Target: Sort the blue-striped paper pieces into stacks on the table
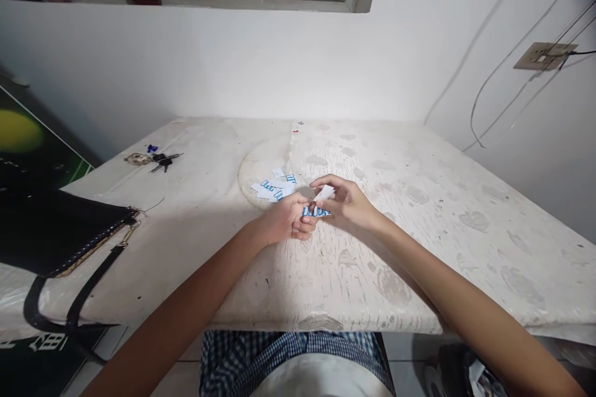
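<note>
My left hand (292, 218) is closed with its fingers curled around a strip of white paper with blue markings (313, 211), which reaches out toward the other hand. Right beside it, my right hand (347, 200) pinches a small white piece of paper (325, 193) between thumb and fingers. The two hands nearly meet over the table, so part of the marked strip is hidden by fingers. Just beyond my left hand lies a loose pile of white paper scraps (266, 191), several bearing blue outlined marks.
A worn, pale cloth-like cover lies over the table (419, 248). Keys (162, 161) with a keyring lie at the left, near a small blue object (152, 149). A black bag (65, 229) with a strap rests at the left edge. Cables hang by a wall socket (542, 56).
</note>
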`<state>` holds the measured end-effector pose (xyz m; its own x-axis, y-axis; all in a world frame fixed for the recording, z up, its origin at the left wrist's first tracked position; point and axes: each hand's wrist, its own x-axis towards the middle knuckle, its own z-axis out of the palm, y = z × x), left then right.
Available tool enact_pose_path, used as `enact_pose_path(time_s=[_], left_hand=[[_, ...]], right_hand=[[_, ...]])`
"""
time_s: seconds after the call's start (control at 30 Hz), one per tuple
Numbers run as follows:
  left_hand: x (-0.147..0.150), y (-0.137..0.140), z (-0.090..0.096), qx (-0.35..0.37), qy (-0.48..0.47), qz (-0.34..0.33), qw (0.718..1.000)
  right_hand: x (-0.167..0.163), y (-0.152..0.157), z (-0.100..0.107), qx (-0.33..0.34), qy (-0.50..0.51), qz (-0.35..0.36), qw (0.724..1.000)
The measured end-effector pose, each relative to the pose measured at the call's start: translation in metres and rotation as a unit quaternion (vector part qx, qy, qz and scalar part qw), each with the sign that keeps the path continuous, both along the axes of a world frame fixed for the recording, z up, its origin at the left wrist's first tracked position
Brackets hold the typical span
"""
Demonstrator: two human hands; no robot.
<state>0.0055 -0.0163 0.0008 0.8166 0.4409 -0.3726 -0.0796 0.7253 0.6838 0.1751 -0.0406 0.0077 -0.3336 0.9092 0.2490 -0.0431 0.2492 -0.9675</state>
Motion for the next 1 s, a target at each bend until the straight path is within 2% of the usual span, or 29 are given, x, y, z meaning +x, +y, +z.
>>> enact_pose_path(time_s=[0.1, 0.17, 0.3, 0.37, 0.5, 0.7, 0.77, 0.83, 0.9, 1.0], left_hand=[[0.002, -0.003, 0.000, 0.036, 0.017, 0.031, 0.999], [0.003, -0.004, -0.001, 0.059, 0.019, 0.045, 0.997], [0.006, -0.005, 0.000, 0.091, 0.026, 0.087, 0.992], [0.007, -0.005, -0.001, 0.107, 0.039, 0.127, 0.985], [0.009, -0.001, -0.003, 0.131, 0.059, 0.205, 0.968], [0.012, 0.000, -0.005, 0.168, 0.080, 0.245, 0.952], [0.014, -0.003, -0.004, 0.181, 0.097, 0.248, 0.947], [0.017, -0.006, -0.003, 0.190, 0.110, 0.249, 0.944], [0.019, -0.009, -0.003, 0.193, 0.122, 0.246, 0.942], [0.022, -0.012, -0.003, 0.197, 0.121, 0.242, 0.943]], right_hand=[[-0.003, 0.000, -0.002, -0.044, 0.025, -0.011, 0.999], [-0.004, 0.002, -0.001, -0.050, 0.021, -0.046, 0.997], [-0.001, 0.009, 0.001, 0.007, 0.011, -0.177, 0.984], [0.003, 0.014, 0.000, 0.038, 0.030, -0.206, 0.977], [0.010, 0.020, -0.002, 0.026, 0.033, -0.179, 0.983], [0.008, 0.017, -0.001, -0.013, 0.004, -0.127, 0.992], [0.007, 0.016, -0.002, 0.016, -0.037, -0.141, 0.989], [0.008, 0.014, -0.004, 0.081, -0.119, -0.162, 0.976], [0.009, 0.012, -0.006, 0.177, -0.215, -0.173, 0.945], [0.007, 0.006, -0.011, 0.302, -0.339, -0.169, 0.875]])
